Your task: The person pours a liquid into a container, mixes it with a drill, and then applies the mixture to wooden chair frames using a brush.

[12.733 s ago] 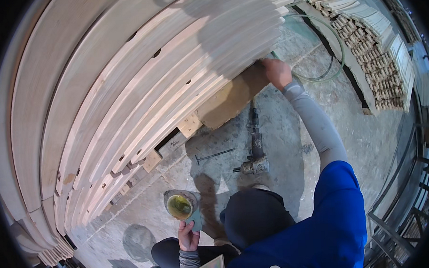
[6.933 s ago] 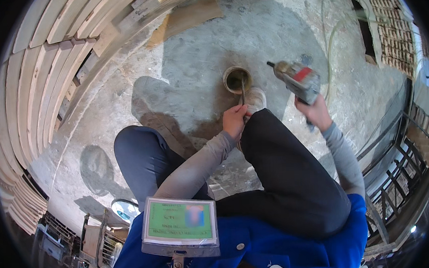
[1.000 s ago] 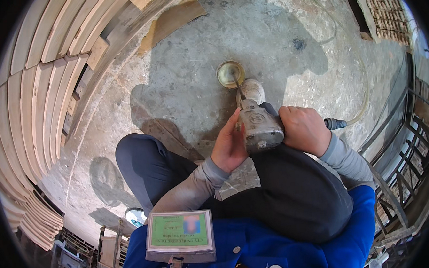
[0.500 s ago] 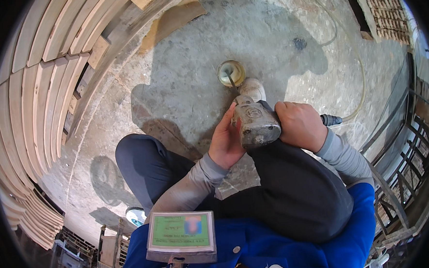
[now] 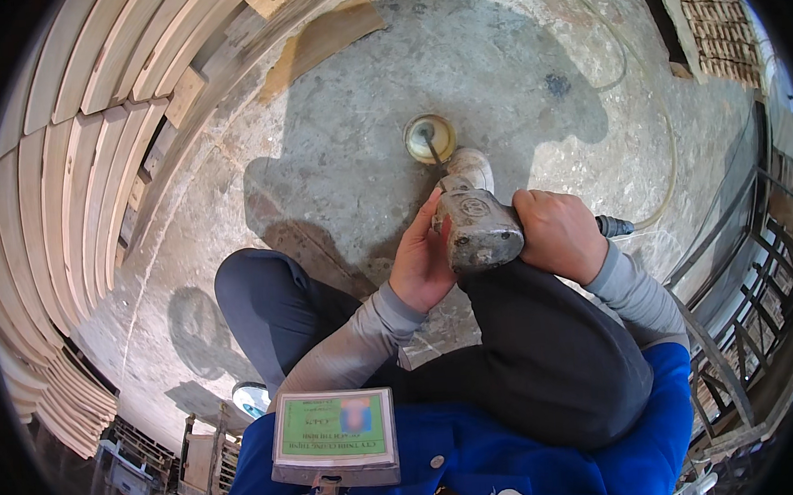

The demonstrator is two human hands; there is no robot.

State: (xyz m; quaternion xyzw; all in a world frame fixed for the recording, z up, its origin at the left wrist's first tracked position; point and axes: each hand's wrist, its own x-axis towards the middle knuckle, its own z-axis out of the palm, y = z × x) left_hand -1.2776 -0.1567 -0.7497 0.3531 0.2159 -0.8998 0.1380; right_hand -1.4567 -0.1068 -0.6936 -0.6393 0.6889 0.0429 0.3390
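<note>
A worn metal air tool [image 5: 481,230], shaped like an impact wrench, is between my hands above my right knee. My right hand [image 5: 559,233] wraps round its handle on the right. My left hand [image 5: 422,262] supports the body from the left, with fingers curled against it and partly hidden underneath. From the tool's front a thin dark rod [image 5: 434,149] runs down into a small round cup [image 5: 447,135] standing on the floor. Pale cream-coloured matter shows inside the cup round the rod's tip.
A pale shoe toe [image 5: 471,166] is close beside the cup. An air hose [image 5: 670,157] curves over the concrete floor to the handle. Stacked curved wooden pieces [image 5: 71,193] line the left; cardboard [image 5: 323,41] lies far left of centre. Metal racks [image 5: 742,346] stand at the right.
The tool and both hands appear slightly lower and farther right, as does the cup in the picture. The rod's tip sits differently inside the cup. My hold is the same.
</note>
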